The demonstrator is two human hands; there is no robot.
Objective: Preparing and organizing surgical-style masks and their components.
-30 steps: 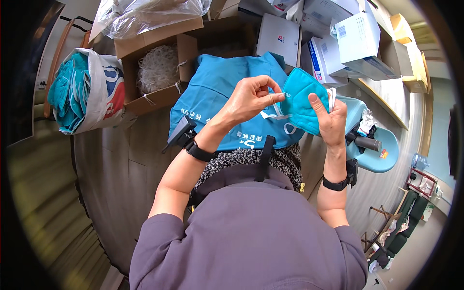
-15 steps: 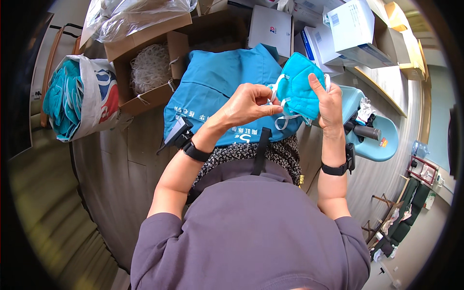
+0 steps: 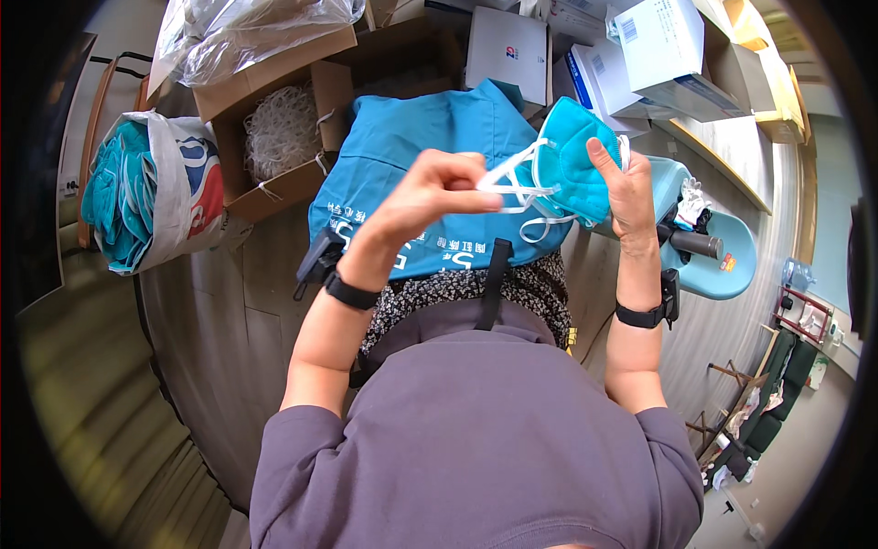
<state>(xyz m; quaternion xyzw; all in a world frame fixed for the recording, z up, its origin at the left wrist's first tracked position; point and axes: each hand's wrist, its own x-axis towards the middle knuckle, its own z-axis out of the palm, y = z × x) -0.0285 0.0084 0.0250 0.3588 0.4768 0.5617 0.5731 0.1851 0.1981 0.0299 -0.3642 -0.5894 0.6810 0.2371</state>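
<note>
A teal face mask (image 3: 578, 165) with white elastic straps is held up in front of me, over the blue apron (image 3: 412, 137) spread across my lap. My right hand (image 3: 626, 188) grips the mask by its right edge, thumb on the teal surface. Pinched between the fingers of my left hand (image 3: 437, 190) are the white straps (image 3: 508, 186), stretched taut and away from the mask's left side. Another strap loop hangs loose below the mask. The fingers of my right hand behind the mask are hidden.
At left stands a white bag (image 3: 187, 197) stuffed with teal masks. An open cardboard box (image 3: 224, 101) holds many pale elastic loops (image 3: 282, 133). White boxes (image 3: 663, 46) are stacked at the far right, and a light-blue stool (image 3: 732, 274) sits to my right.
My left hand has moved left, drawing the straps out taut from the mask. My right hand keeps its hold, and the mask has shifted slightly right and tilted.
</note>
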